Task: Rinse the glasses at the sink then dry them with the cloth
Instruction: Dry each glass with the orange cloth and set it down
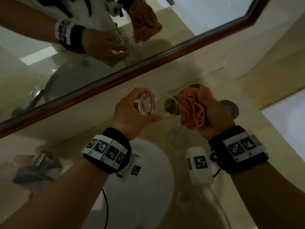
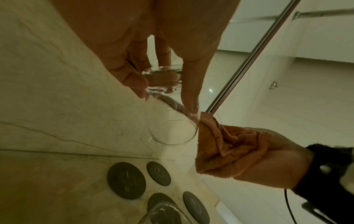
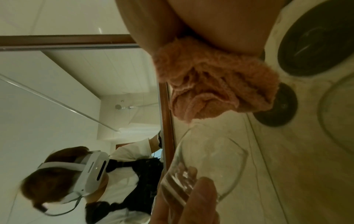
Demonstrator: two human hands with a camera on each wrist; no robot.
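My left hand (image 1: 132, 113) grips a clear drinking glass (image 1: 158, 105) by its thick base, held on its side above the counter with the mouth turned to the right. My right hand (image 1: 212, 113) clutches a bunched orange cloth (image 1: 191, 109) right at the glass's rim. In the left wrist view the cloth (image 2: 229, 150) touches the edge of the glass (image 2: 172, 130). The right wrist view shows the cloth (image 3: 216, 91) just above the glass's open mouth (image 3: 210, 153).
A white sink basin (image 1: 148, 179) lies below my wrists, with a chrome tap (image 1: 38, 167) at its left. Other clear glasses (image 1: 177, 138) stand on the marble counter (image 1: 247, 129) near several dark round coasters (image 2: 126, 180). A wood-framed mirror (image 1: 148, 63) runs along the back.
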